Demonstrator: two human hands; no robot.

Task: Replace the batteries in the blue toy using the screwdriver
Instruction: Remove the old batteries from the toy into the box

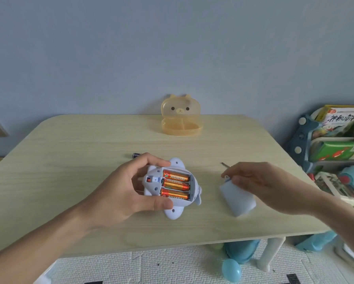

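The pale blue toy lies belly-up at the table's middle, its battery bay uncovered. Three orange batteries sit side by side in the bay. My left hand grips the toy from the left, thumb on its near edge, fingers over its far edge. The loose pale blue battery cover lies to the right. My right hand hovers over it with fingers pinched on the cover's tab; the thin screwdriver pokes out past the fingers. A dark spare battery lies behind my left hand.
An open orange bear-shaped box stands at the table's far edge. A toy shelf with books is at the right. A blue ball lies on the floor mat below the front edge.
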